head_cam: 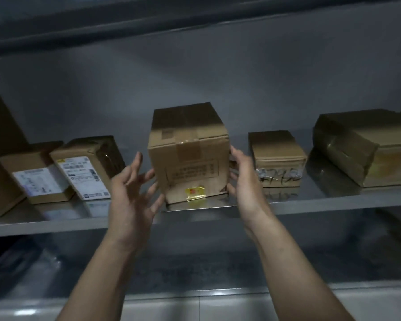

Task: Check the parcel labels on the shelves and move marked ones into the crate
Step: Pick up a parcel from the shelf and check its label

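Fingers (146,177) spread, left hand (130,198) touches box (188,158) edge; right hand (243,179) grips opposite edge.

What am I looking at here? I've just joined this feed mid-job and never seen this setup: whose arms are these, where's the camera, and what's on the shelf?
There is no machine here. A person wears one camera on the head, looking forward and down at their own bare arms, and this is the only view. Cardboard parcels sit on a metal shelf. The right hand grips the right side of the middle box, which has a yellow sticker low on its front. The left hand is open, fingers spread, at the box's left side; blur hides whether it touches. Further left lie a flat labelled box and a barcode-labelled box. To the right are a small handwritten box and a large taped box. No crate is in view.
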A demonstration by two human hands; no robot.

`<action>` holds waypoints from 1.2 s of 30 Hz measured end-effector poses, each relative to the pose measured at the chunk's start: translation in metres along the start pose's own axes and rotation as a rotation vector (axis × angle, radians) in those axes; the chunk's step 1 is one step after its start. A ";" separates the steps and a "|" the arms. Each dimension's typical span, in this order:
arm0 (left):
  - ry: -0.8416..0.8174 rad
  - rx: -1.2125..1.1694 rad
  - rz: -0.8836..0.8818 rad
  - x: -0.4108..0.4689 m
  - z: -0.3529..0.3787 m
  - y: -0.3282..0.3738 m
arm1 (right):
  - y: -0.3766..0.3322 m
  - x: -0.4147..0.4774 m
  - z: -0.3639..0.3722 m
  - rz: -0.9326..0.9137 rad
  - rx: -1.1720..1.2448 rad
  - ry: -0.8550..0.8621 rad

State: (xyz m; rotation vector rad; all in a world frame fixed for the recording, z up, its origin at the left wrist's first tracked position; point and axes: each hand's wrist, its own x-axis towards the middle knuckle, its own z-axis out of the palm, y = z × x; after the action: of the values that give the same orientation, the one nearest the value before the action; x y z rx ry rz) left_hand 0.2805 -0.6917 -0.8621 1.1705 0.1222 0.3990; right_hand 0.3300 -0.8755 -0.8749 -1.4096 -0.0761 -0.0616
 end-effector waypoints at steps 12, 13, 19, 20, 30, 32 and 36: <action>0.023 0.114 0.034 -0.003 -0.036 0.032 | -0.005 -0.026 0.037 0.042 0.052 -0.041; 0.008 0.133 0.054 0.000 -0.036 0.032 | -0.004 -0.025 0.039 0.026 0.048 -0.033; -0.032 0.114 0.119 0.012 -0.041 0.025 | -0.003 -0.017 0.037 -0.043 0.011 -0.076; -0.047 0.122 0.104 0.014 -0.042 0.023 | -0.002 -0.016 0.036 -0.050 -0.016 -0.068; -0.108 0.129 0.121 0.030 -0.051 0.013 | -0.002 -0.007 0.031 -0.088 -0.115 -0.040; -0.111 0.102 0.129 0.031 -0.052 0.013 | -0.003 -0.007 0.032 -0.104 -0.113 -0.043; -0.093 0.119 0.146 0.032 -0.054 0.015 | -0.004 -0.009 0.036 -0.127 -0.066 -0.040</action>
State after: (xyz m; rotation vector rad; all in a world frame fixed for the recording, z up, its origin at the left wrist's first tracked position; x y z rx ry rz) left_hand 0.2904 -0.6278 -0.8663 1.3180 -0.0207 0.4701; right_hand 0.3197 -0.8403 -0.8657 -1.4708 -0.1981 -0.1420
